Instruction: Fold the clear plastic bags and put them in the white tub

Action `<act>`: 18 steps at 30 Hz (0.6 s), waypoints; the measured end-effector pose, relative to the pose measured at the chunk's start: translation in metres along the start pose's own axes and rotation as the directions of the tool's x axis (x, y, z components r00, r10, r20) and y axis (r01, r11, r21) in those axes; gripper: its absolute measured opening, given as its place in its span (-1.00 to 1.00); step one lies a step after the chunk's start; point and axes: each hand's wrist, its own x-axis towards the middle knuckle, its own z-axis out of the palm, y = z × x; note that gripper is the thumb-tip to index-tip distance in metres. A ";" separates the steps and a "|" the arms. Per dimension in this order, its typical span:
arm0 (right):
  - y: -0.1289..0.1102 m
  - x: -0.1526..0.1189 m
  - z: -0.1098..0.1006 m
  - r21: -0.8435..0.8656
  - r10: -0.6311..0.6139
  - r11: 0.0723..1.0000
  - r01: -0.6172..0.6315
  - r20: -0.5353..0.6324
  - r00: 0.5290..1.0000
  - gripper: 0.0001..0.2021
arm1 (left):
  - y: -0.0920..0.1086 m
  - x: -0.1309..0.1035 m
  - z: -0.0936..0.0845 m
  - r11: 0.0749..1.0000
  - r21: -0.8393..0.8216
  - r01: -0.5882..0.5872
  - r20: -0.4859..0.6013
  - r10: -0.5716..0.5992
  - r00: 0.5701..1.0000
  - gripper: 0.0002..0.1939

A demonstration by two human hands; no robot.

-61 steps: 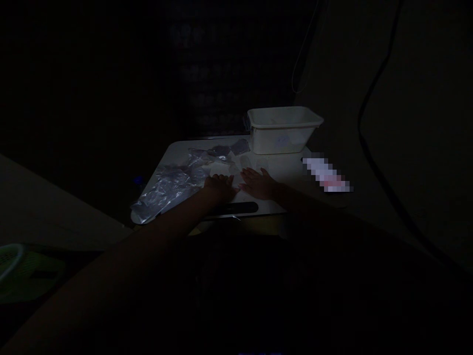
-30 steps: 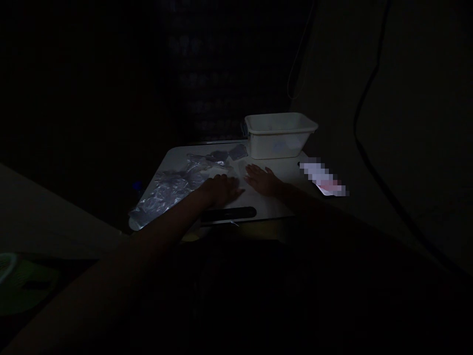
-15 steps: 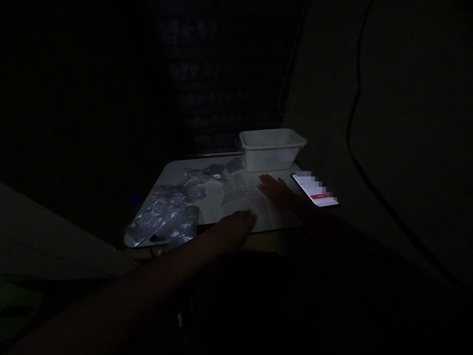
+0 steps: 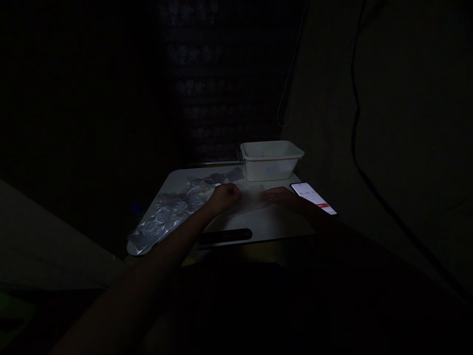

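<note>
My left hand (image 4: 223, 196) is over the middle of the white table with its fingers curled, closed on one edge of a thin, pale, see-through plastic sheet (image 4: 249, 201). Opposite it, my right hand (image 4: 284, 196) is closed at the sheet's right edge; its fingertips are smeared by motion. The sheet is blurred between the two hands, so its exact shape is hard to make out. To the left of my left hand lies a crumpled heap of clear plastic bags (image 4: 164, 214). Small flat clear plastic pieces (image 4: 233, 174) lie behind it.
A white plastic tub (image 4: 272, 169) stands at the back right of the table (image 4: 277, 224). A lit phone (image 4: 314, 197) lies at the right edge. Near the front edge is a dark handle slot (image 4: 231, 235). A dark cable (image 4: 354, 118) hangs along the right wall.
Both hands have moved. My left hand went forward and left, its fingers now curled; my right hand turned inward. The sheet that lay flat on the table is now between them.
</note>
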 end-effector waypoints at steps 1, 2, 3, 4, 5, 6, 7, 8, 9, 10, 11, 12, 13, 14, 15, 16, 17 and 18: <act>-0.001 -0.001 0.001 0.046 0.018 0.999 -0.018 0.018 1.000 -0.76 | -0.002 0.004 0.001 0.998 -0.065 0.027 -0.026 -0.028 0.999 -0.93; -0.002 -0.002 0.001 0.070 0.039 0.997 -0.040 0.019 0.999 -0.76 | -0.002 0.007 0.001 0.992 -0.116 0.055 -0.048 -0.061 0.997 -0.92; -0.003 -0.002 0.002 0.066 0.060 0.996 -0.061 0.009 0.998 -0.76 | -0.002 0.011 0.002 0.984 -0.157 0.080 -0.066 -0.092 0.994 -0.92; -0.002 -0.001 0.004 0.039 0.078 0.996 -0.077 -0.011 0.997 -0.77 | -0.001 0.013 0.003 0.976 -0.191 0.103 -0.077 -0.120 0.990 -0.91; -0.002 0.000 0.005 0.002 0.087 0.996 -0.087 -0.037 0.996 -0.79 | 0.000 0.016 0.004 0.967 -0.223 0.123 -0.088 -0.146 0.985 -0.90; -0.001 0.001 0.007 -0.038 0.089 0.995 -0.092 -0.066 0.994 -0.81 | 0.001 0.017 0.004 0.956 -0.259 0.138 -0.105 -0.170 0.980 -0.89; 0.000 0.002 0.009 -0.073 0.083 0.993 -0.090 -0.098 0.992 -0.83 | 0.003 0.018 0.004 0.943 -0.298 0.147 -0.135 -0.194 0.972 -0.86; 0.000 0.004 0.010 -0.092 0.075 0.992 -0.087 -0.132 0.988 -0.85 | 0.003 0.018 0.004 0.929 -0.337 0.156 -0.173 -0.224 0.959 -0.83; 0.000 0.005 0.012 -0.094 0.065 0.992 -0.081 -0.164 0.984 -0.86 | 0.003 0.018 0.003 0.913 -0.371 0.170 -0.210 -0.261 0.942 -0.78; -0.001 0.006 0.014 -0.083 0.061 0.993 -0.078 -0.196 0.979 -0.87 | 0.003 0.016 0.001 0.896 -0.398 0.196 -0.236 -0.307 0.922 -0.73; -0.001 0.007 0.015 -0.065 0.062 0.995 -0.078 -0.220 0.974 -0.88 | 0.002 0.014 0.000 0.878 -0.415 0.237 -0.239 -0.357 0.903 -0.67; -0.003 0.007 0.016 -0.046 0.068 0.996 -0.081 -0.237 0.969 -0.89 | 0.000 0.012 -0.002 0.859 -0.420 0.292 -0.212 -0.406 0.889 -0.62; -0.004 0.008 0.017 -0.030 0.081 0.995 -0.091 -0.251 0.965 -0.90 | -0.003 0.008 -0.004 0.843 -0.406 0.353 -0.162 -0.447 0.880 -0.59; -0.004 0.008 0.017 -0.022 0.102 0.994 -0.111 -0.265 0.959 -0.90 | -0.006 0.004 -0.005 0.835 -0.370 0.408 -0.101 -0.473 0.875 -0.58; -0.005 0.009 0.018 -0.020 0.127 0.990 -0.139 -0.284 0.950 -0.90 | -0.009 0.001 -0.006 0.836 -0.318 0.447 -0.041 -0.483 0.875 -0.59; -0.005 0.010 0.018 -0.023 0.153 0.986 -0.168 -0.304 0.940 -0.89 | -0.013 -0.003 -0.006 0.846 -0.258 0.467 0.012 -0.480 0.877 -0.62; -0.005 0.010 0.019 -0.029 0.176 0.980 -0.196 -0.322 0.930 -0.88 | -0.018 -0.005 -0.005 0.860 -0.201 0.469 0.049 -0.470 0.881 -0.68; -0.005 0.011 0.020 -0.034 0.193 0.976 -0.217 -0.337 0.922 -0.87 | -0.022 -0.007 -0.003 0.871 -0.169 0.462 0.075 -0.456 0.887 -0.75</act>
